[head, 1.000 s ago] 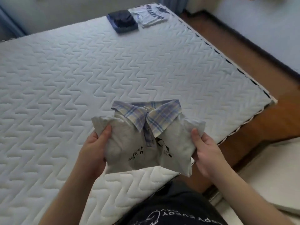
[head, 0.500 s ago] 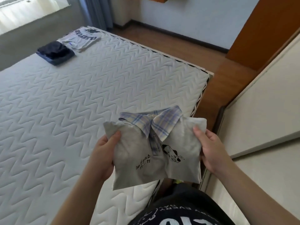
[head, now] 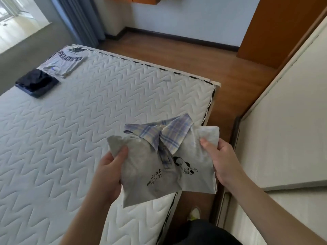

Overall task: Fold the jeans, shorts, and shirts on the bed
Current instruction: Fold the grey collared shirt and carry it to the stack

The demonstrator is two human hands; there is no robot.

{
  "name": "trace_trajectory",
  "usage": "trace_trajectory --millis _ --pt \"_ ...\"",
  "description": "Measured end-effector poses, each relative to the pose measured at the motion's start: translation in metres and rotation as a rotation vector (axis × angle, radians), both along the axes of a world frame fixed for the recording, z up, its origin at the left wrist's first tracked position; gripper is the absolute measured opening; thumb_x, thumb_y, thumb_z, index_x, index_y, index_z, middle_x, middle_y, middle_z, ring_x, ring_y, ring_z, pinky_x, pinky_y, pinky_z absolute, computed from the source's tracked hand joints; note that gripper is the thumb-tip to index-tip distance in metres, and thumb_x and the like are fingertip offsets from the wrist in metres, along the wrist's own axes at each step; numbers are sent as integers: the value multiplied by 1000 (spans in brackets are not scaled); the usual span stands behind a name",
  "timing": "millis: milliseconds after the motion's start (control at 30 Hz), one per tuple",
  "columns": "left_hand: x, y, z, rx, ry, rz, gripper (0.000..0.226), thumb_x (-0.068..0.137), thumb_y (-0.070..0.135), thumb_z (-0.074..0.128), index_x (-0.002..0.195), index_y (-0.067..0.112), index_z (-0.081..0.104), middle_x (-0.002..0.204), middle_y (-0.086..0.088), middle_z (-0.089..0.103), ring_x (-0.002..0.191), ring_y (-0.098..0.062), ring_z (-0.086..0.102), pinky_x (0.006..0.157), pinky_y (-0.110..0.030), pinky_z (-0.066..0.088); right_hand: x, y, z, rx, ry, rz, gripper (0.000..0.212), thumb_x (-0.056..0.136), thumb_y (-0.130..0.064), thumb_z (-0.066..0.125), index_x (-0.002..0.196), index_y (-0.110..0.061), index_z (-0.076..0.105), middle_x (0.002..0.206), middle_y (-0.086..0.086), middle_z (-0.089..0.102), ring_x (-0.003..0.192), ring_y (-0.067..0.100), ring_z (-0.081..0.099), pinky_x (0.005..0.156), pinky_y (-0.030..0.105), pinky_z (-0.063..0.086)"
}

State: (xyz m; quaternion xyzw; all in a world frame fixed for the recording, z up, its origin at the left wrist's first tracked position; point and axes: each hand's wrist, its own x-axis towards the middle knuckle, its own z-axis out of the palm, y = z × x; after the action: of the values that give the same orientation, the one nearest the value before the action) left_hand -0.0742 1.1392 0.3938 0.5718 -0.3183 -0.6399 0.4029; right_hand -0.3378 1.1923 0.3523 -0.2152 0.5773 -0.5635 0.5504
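A folded grey shirt (head: 141,167) with a plaid collar and a small dog print hangs in the air over the near right edge of the bed (head: 88,121). My left hand (head: 109,172) grips its left side, thumb on top. My right hand (head: 221,161) grips its right side the same way. Far back on the left of the mattress lie a folded grey T-shirt with dark lettering (head: 64,61) and, beside it, a folded dark navy garment (head: 37,84).
Wooden floor (head: 221,68) runs along the right of the bed. A pale cabinet or wardrobe front (head: 283,129) stands close on the right, with an orange-brown door (head: 276,27) behind it. A blue curtain (head: 79,20) hangs at the back left.
My view has swung to the right, so the bed's corner, floor and wardrobe now show. Both hands keep the same hold on the folded shirt.
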Motion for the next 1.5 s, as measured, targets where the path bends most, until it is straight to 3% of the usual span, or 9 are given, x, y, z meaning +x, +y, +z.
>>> trace_trajectory --millis 300,433,633,767,900,1133,1300,1433,1500 --pt "-74 -49 6 -49 21 53 23 97 26 56 91 18 77 98 -11 75 86 -24 74 60 -28 58 -78 -66 9 -63 131 34 14 89 -36 69 97 -25 74 95 6 76 85 26 74 67 31 59" --pt "-97 -76 0 -21 6 6 21 93 28 59 93 14 75 99 -15 75 86 -27 74 59 -29 58 -114 -84 4 -71 350 1 12 92 -37 66 101 -30 70 93 -7 76 82 13 74 67 28 57" --pt "-159 -130 -6 -21 -36 -156 21 97 24 56 92 14 75 95 -13 75 83 -26 74 59 -28 58 -159 -101 -6 -56 479 -61 7 93 -36 64 99 -39 68 92 -13 75 81 7 72 69 28 56" --pt "-204 -173 -5 -37 -32 -238 22 98 24 55 100 10 72 97 -14 75 86 -28 73 62 -29 59 -193 -125 -8 -22 463 -193 8 93 -36 64 98 -40 69 91 -11 75 81 10 73 73 37 59" --pt "-241 -220 -4 -18 -18 -280 21 98 23 54 99 10 71 95 -12 75 83 -26 74 58 -26 57 -222 -166 -12 31 422 -291 10 93 -35 64 100 -31 70 90 -8 75 80 13 73 76 43 60" --pt "-313 -304 -4 -10 -50 -419 22 99 23 54 103 10 71 97 -11 75 87 -26 73 59 -26 57 -284 -226 -16 55 432 -402 10 94 -31 63 102 -29 69 88 -13 74 77 7 72 64 28 57" --pt "-358 -350 -7 -24 -46 -416 20 98 23 56 96 14 73 95 -10 76 87 -25 73 60 -27 58 -330 -263 -13 81 503 -398 18 86 -48 62 97 -37 69 88 -10 74 78 10 71 72 41 59" --pt "-388 -381 -13 -11 -35 -388 24 97 24 56 89 18 77 95 -11 76 85 -24 74 60 -27 57 -368 -306 -18 57 643 -301 13 93 -38 62 90 -26 67 81 3 70 74 22 67 66 45 56" --pt "-403 -400 -13 -20 -33 -369 24 97 25 56 90 18 77 96 -13 75 85 -25 74 60 -27 57 -388 -338 -22 39 664 -244 13 93 -35 62 87 -24 65 78 4 68 72 21 65 63 37 55"
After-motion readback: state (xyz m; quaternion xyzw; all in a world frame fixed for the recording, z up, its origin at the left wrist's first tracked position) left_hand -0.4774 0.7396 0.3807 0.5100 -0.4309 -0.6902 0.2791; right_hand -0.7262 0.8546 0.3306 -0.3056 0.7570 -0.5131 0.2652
